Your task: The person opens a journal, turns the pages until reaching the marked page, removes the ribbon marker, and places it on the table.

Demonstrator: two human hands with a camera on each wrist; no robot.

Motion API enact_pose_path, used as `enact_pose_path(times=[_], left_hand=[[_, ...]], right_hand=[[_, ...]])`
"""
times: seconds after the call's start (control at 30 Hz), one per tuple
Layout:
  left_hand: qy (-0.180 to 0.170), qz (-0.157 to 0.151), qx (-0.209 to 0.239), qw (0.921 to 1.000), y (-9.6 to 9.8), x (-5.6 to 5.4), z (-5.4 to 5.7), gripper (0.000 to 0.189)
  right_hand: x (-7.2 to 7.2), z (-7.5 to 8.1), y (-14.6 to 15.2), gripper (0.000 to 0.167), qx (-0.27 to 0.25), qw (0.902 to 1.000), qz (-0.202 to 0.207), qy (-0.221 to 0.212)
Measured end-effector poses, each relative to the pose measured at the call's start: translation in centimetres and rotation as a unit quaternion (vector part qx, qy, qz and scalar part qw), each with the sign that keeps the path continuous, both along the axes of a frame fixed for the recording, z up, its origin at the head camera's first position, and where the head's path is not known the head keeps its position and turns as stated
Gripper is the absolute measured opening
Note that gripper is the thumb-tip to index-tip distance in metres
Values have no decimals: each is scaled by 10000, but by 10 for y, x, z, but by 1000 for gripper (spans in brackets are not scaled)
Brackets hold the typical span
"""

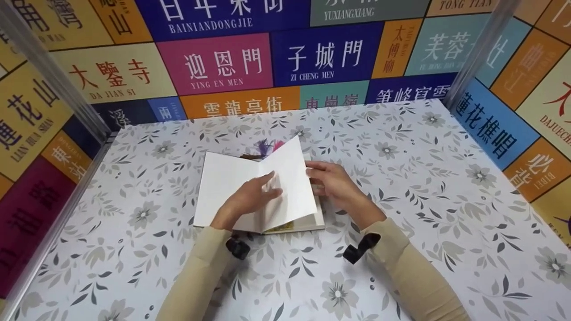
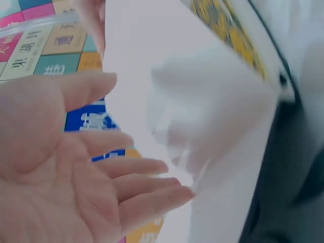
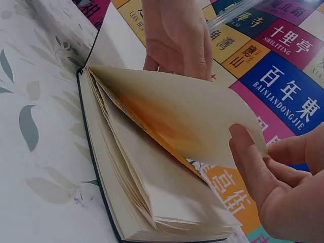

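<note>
An open book (image 1: 223,187) with a dark cover edge lies on the table, blank white on its left side. My right hand (image 1: 333,180) holds up a white page (image 1: 292,191) at its outer edge; the right wrist view shows the thumb and fingers (image 3: 244,139) pinching it. Reaching across the book from the left, my left hand (image 1: 250,195) has its fingers extended, with fingertips right at the raised page in the left wrist view. Beneath that page, a yellow-patterned sheet (image 3: 174,158) shows above the block of cream pages (image 3: 119,167).
Behind the book, purple tassel threads (image 1: 263,147) and a pink tuft (image 1: 279,145) show, partly hidden by the raised page. A floral cloth (image 1: 147,214) covers the table. Panels with colourful lettering (image 1: 214,67) stand along the back and sides.
</note>
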State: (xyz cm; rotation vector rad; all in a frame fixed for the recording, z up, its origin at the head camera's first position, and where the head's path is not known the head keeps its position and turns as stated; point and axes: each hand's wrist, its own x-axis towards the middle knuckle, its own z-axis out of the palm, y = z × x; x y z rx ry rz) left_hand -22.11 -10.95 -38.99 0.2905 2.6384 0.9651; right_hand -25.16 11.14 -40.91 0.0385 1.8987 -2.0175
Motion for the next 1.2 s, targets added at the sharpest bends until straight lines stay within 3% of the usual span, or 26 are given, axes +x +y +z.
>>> enact_pose_path(times=[0.1, 0.23, 0.3, 0.43, 0.6, 0.73, 0.97, 1.03, 1.2], left_hand=[[-231, 237, 834, 9960, 3, 2, 2, 65], [-705, 492, 1788, 9801, 4, 3, 8, 68], [-926, 707, 2041, 9720, 4, 2, 12, 70], [-1083, 1092, 2155, 9643, 5, -1, 21, 74], [-1015, 1132, 1919, 9696, 2, 1, 30, 79], [-840, 1086, 1767, 9746, -5, 5, 36, 72], [-614, 1082, 1718, 9772, -30, 9, 46, 64], [-501, 1032, 1648, 9796, -39, 10, 47, 65], [-237, 956, 1287, 9868, -63, 11, 46, 72]], right_hand=[[2, 0, -1, 40, -371, 9986, 336, 176], [6, -1, -5, 43, -562, 9923, 930, 598], [8, -3, -6, 44, -489, 9880, 1193, 846], [14, -7, -12, 46, -138, 9743, 1689, 1484], [24, -12, -22, 45, 626, 9481, 2158, 2249], [34, -15, -31, 44, 1109, 9230, 2545, 2665], [39, -15, -33, 44, 2418, 8568, 2780, 3607], [39, -14, -31, 45, 2757, 8427, 2767, 3705], [38, -13, -27, 51, 3395, 8307, 2832, 3384]])
